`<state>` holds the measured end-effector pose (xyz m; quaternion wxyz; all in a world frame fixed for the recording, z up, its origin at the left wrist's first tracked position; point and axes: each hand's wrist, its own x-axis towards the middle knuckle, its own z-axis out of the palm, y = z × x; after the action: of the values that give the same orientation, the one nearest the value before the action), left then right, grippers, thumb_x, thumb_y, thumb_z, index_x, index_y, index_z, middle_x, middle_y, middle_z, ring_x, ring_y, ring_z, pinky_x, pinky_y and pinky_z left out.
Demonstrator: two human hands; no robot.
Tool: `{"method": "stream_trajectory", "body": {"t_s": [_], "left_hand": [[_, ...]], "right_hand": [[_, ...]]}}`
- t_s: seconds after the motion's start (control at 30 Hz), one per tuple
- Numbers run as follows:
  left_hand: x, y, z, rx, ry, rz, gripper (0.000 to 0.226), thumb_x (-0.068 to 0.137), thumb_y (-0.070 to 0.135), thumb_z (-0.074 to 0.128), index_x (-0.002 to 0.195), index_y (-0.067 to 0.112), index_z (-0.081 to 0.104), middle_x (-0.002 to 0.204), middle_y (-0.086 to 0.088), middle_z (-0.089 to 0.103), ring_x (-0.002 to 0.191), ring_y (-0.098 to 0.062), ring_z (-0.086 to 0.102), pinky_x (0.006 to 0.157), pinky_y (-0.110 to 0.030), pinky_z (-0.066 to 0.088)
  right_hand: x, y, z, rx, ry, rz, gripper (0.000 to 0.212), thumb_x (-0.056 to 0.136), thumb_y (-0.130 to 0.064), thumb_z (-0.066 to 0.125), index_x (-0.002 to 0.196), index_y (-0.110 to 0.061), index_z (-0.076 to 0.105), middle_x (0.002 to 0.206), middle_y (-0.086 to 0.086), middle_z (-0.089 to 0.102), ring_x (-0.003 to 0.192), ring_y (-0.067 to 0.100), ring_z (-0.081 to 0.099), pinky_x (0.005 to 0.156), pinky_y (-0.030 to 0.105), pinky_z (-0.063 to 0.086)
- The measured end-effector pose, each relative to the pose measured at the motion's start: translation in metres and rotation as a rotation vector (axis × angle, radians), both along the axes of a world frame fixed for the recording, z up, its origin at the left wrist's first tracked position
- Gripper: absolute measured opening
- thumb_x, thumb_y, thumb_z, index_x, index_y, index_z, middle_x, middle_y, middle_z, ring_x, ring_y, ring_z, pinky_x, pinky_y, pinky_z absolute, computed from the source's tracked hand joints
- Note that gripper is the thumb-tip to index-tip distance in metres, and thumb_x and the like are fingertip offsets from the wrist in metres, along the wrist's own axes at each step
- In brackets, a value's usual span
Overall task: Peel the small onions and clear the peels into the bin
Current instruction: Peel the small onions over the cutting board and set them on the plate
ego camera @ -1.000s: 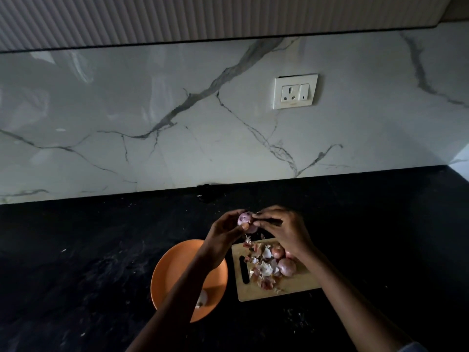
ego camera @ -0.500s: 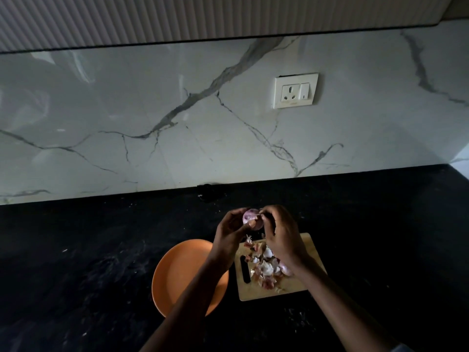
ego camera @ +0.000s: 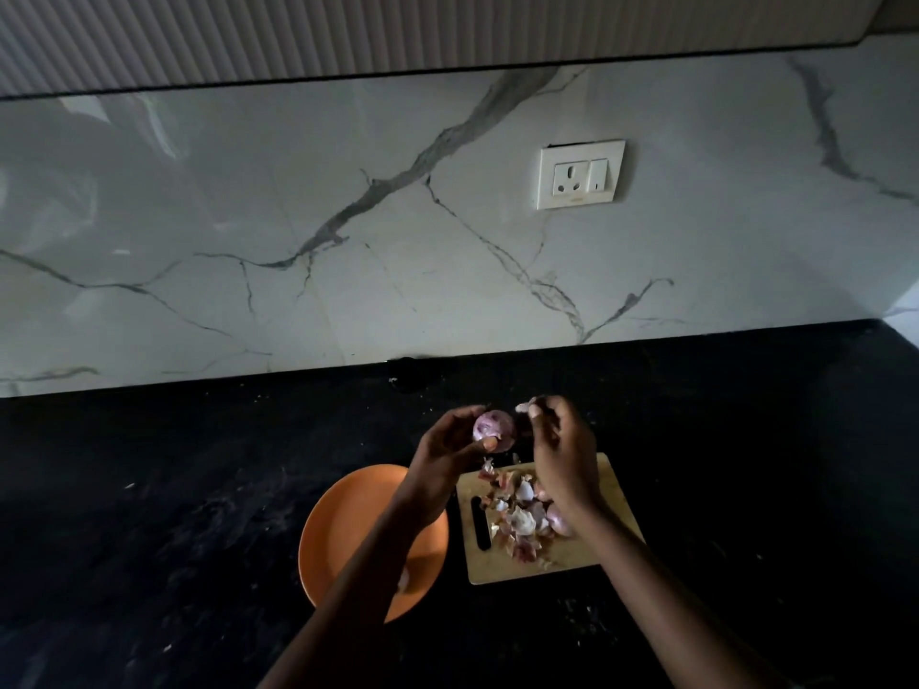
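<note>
**Small onion held up, a strip of skin in the other hand**

The left hand (ego camera: pixel 450 447) is raised above the dark counter (ego camera: pixel 174 489) with its fingers and thumb curled round a small purple onion (ego camera: pixel 490 427); the thumb tip lies across the onion's lower front. Just to the right of it, and apart from the onion, the right hand (ego camera: pixel 562 450) has its fingertips brought together at the top, pinching a pale scrap of peel (ego camera: pixel 523 406). The rest of that hand's fingers are bent inward; whether they hold anything else cannot be told in the dim light.

Directly below the right hand lies a wooden cutting board (ego camera: pixel 611 494) with a slot handle along the edge nearer the left hand. A heap of loose peels (ego camera: pixel 517 519), pink and white, sits on the board under the right wrist, and the rounded side of another onion (ego camera: pixel 559 523) shows at the edge of that wrist, partly hidden by it.

Below the left forearm, just left of the board, is an orange plate (ego camera: pixel 343 519). A small pale thing shows on the plate at the edge of the forearm, too hidden to name.

Beyond both hands the counter meets a white marble wall (ego camera: pixel 248 216), and a socket with a switch (ego camera: pixel 580 174) is set in the wall above and a little right of the right hand.
</note>
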<state>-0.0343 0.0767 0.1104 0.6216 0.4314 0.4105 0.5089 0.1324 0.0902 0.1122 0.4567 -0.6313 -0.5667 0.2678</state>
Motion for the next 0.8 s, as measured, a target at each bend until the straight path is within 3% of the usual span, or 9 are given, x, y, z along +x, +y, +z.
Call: {"method": "stream_trajectory", "body": {"t_s": [0.1, 0.27, 0.37, 0.43, 0.53, 0.63, 0.73, 0.8], "left_hand": [[-0.003, -0.006, -0.007, -0.022, -0.037, 0.002, 0.051, 0.082, 0.008, 0.074, 0.128, 0.000, 0.055, 0.117, -0.011, 0.068, 0.106, -0.023, 0.065, 0.088, -0.033, 0.054], [-0.002, -0.012, -0.008, -0.015, -0.034, 0.009, 0.043, 0.077, 0.029, 0.083, 0.116, 0.018, 0.068, 0.113, -0.005, 0.071, 0.105, -0.021, 0.065, 0.089, -0.034, 0.053], [0.001, -0.014, -0.009, 0.020, -0.029, -0.001, 0.029, 0.080, 0.027, 0.080, 0.108, 0.025, 0.074, 0.109, -0.001, 0.072, 0.102, -0.017, 0.066, 0.089, -0.031, 0.054], [0.001, -0.013, -0.018, -0.018, -0.039, 0.052, 0.030, 0.085, 0.014, 0.074, 0.115, 0.015, 0.069, 0.112, -0.006, 0.072, 0.105, -0.022, 0.066, 0.089, -0.034, 0.054], [0.002, -0.010, -0.028, -0.044, 0.011, 0.088, 0.038, 0.088, 0.008, 0.070, 0.123, 0.003, 0.058, 0.116, -0.013, 0.070, 0.108, -0.029, 0.065, 0.087, -0.037, 0.057], [0.007, -0.008, -0.026, -0.057, 0.051, 0.095, 0.048, 0.083, 0.014, 0.071, 0.125, -0.002, 0.054, 0.117, -0.015, 0.070, 0.107, -0.032, 0.068, 0.087, -0.044, 0.056], [0.009, -0.006, -0.021, -0.064, 0.056, 0.090, 0.045, 0.081, 0.015, 0.072, 0.120, 0.000, 0.055, 0.108, -0.009, 0.074, 0.099, -0.024, 0.071, 0.079, -0.034, 0.058], [0.009, -0.004, -0.019, -0.072, 0.050, 0.103, 0.048, 0.080, 0.014, 0.073, 0.121, -0.002, 0.055, 0.108, -0.010, 0.074, 0.100, -0.025, 0.071, 0.082, -0.034, 0.058]], "right_hand": [[0.015, 0.010, -0.007, -0.074, 0.105, -0.096, 0.022, 0.101, -0.030, 0.057, 0.115, -0.015, 0.065, 0.105, -0.003, 0.068, 0.091, 0.011, 0.065, 0.066, 0.014, 0.046], [0.036, 0.004, -0.024, -0.336, -0.118, 0.154, 0.021, 0.099, -0.031, 0.061, 0.116, -0.025, 0.070, 0.091, -0.012, 0.070, 0.078, 0.009, 0.071, 0.051, 0.010, 0.045], [0.037, -0.002, -0.030, -0.406, -0.211, 0.266, 0.035, 0.098, -0.016, 0.061, 0.132, -0.026, 0.062, 0.106, -0.006, 0.072, 0.069, 0.001, 0.064, 0.047, 0.007, 0.044], [0.034, -0.005, -0.025, -0.334, -0.148, 0.266, 0.032, 0.101, -0.030, 0.058, 0.132, -0.023, 0.062, 0.102, -0.005, 0.072, 0.071, 0.003, 0.064, 0.050, 0.007, 0.045], [0.024, -0.008, -0.012, -0.165, -0.060, 0.324, 0.035, 0.100, -0.041, 0.054, 0.129, -0.024, 0.063, 0.112, -0.006, 0.072, 0.089, -0.006, 0.065, 0.066, 0.005, 0.048], [0.014, -0.007, -0.008, -0.081, -0.063, 0.394, 0.034, 0.099, -0.039, 0.057, 0.129, -0.025, 0.065, 0.117, -0.008, 0.071, 0.098, -0.004, 0.067, 0.078, 0.009, 0.052], [0.011, -0.004, -0.008, -0.015, -0.080, 0.379, 0.031, 0.099, -0.031, 0.059, 0.128, -0.022, 0.067, 0.121, -0.009, 0.069, 0.109, -0.001, 0.064, 0.089, 0.010, 0.050], [0.010, -0.003, -0.007, 0.014, -0.091, 0.368, 0.029, 0.100, -0.027, 0.059, 0.127, -0.022, 0.068, 0.121, -0.009, 0.070, 0.108, -0.001, 0.065, 0.088, 0.009, 0.050]]}}
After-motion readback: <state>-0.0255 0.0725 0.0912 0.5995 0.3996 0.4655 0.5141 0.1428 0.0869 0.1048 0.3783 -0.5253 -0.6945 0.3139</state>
